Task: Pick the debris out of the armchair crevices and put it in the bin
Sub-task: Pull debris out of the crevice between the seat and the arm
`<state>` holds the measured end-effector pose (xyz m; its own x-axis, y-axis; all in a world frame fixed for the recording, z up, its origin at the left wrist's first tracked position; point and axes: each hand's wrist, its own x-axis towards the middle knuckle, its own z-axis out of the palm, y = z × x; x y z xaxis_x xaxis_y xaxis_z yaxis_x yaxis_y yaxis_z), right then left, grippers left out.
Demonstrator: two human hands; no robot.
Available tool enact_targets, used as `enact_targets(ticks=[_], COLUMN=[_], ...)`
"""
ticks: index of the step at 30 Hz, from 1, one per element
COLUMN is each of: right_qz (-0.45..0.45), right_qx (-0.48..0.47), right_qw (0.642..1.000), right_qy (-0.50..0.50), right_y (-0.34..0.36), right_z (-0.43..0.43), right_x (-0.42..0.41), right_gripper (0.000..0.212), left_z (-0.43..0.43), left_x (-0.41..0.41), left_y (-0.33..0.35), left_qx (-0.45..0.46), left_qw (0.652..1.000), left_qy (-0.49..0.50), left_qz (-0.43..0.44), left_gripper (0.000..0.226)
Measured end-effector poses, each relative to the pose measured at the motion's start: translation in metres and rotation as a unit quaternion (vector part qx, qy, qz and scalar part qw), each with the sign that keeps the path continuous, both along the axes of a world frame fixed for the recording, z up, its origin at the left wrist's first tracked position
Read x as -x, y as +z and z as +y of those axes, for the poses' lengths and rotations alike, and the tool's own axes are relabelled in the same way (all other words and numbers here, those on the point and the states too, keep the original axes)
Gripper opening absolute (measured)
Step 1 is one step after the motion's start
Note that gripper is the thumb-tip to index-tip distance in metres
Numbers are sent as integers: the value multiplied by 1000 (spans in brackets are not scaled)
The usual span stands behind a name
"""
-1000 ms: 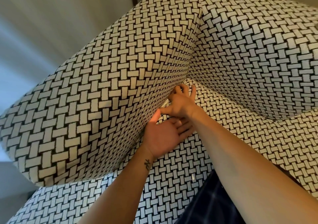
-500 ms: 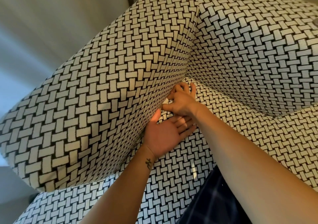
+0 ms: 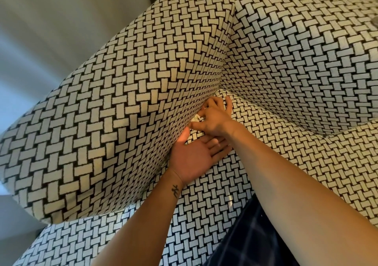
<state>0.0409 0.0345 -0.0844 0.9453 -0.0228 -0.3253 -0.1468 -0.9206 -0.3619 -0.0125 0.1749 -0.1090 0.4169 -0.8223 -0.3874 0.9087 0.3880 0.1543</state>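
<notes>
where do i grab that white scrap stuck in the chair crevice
Grip the white scrap by its exposed end, pinching from the seat side and pulling up: the armrest walls off its other side, and the rest looks wedged beneath.

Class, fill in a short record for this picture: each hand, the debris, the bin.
left hand: open, palm up, on the seat beside the armrest
right hand: fingers curled, pinching a pale scrap
pale scrap: where armrest meets seat
bin: not in view
</notes>
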Motion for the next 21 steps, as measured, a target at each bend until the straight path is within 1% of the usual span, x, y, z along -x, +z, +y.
enact_targets(ticks=[5, 11, 14, 15, 18, 21], right_qz=[-38, -52, -54, -55, -54, -54], right_qx=[-93, -120, -137, -143, -151, -164], right_qw=[995, 991, 989, 988, 986, 983], right_qy=[-26, -22, -31, -36, -53, -57], right_y=[0, 3, 5, 5, 11, 21], right_z=[-8, -12, -12, -13, -15, -15], right_x=[6, 13, 15, 15, 18, 24], right_gripper=[34, 25, 16, 17, 28, 30], left_z=[2, 3, 3, 3, 3, 2], left_x=[0, 2, 2, 2, 2, 2], left_y=[0, 1, -1, 0, 0, -1], left_qx=[8, 23, 25, 23, 23, 24], left_qw=[1000, 999, 999, 999, 999, 998], left_qy=[-8, -10, -10, -7, -6, -9], left_qz=[14, 21, 36, 40, 45, 53], left_gripper=[95, 96, 94, 93, 93, 90])
